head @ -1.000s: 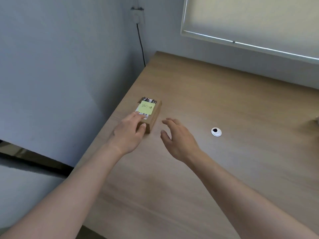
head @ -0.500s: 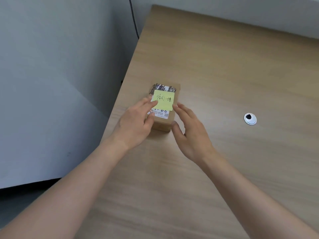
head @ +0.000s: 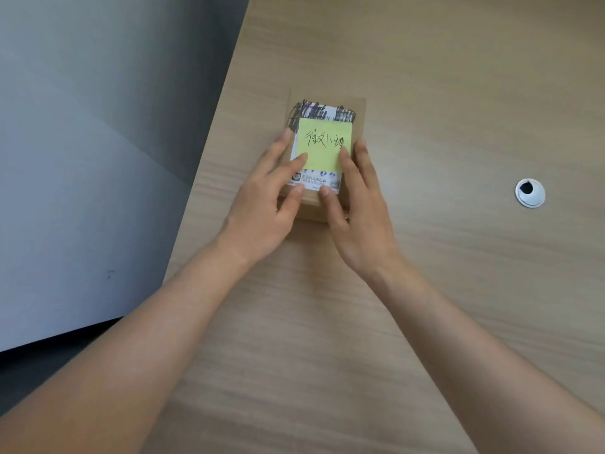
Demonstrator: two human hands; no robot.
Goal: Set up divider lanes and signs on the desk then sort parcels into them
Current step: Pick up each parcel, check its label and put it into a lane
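One parcel (head: 322,152): small brown cardboard box, white shipping label scribbled over in black, one yellow sticky note (head: 324,144) handwritten on top. It sits near the desk's (head: 425,290) left edge. Left hand (head: 262,211) and right hand (head: 360,221) rest on it, fingers straight, flanking the note. One cable grommet (head: 529,193) to the right.

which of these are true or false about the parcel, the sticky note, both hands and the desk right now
1. A yellow sticky note lies on top of the cardboard parcel. True.
2. The left hand is off the parcel. False: its fingers rest on the top.
3. The right hand touches the parcel. True.
4. The parcel sits on the desk. True.
5. The white cable grommet lies left of the parcel. False: it lies to the right.
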